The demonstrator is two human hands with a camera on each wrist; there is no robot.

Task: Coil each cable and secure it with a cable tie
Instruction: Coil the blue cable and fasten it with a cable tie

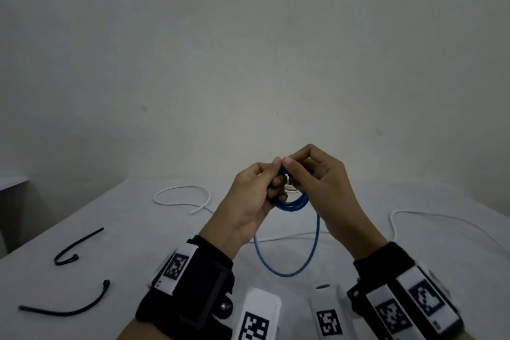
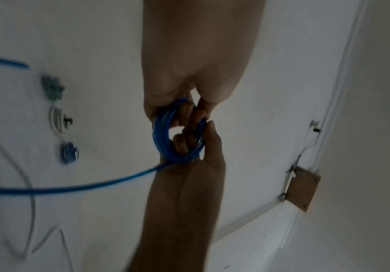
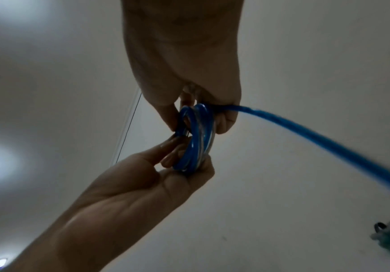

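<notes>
A blue cable is wound into a small coil held up above the table. My left hand grips the coil from the left, with fingers passing through its ring. My right hand pinches the top of the coil from the right. The uncoiled tail hangs down in a long loop to the table. Two black cable ties lie loose at the near left.
A white cable lies curled behind my left hand, and another white cable runs off to the right. Three small tied coils, greenish, white and blue, sit on the white table.
</notes>
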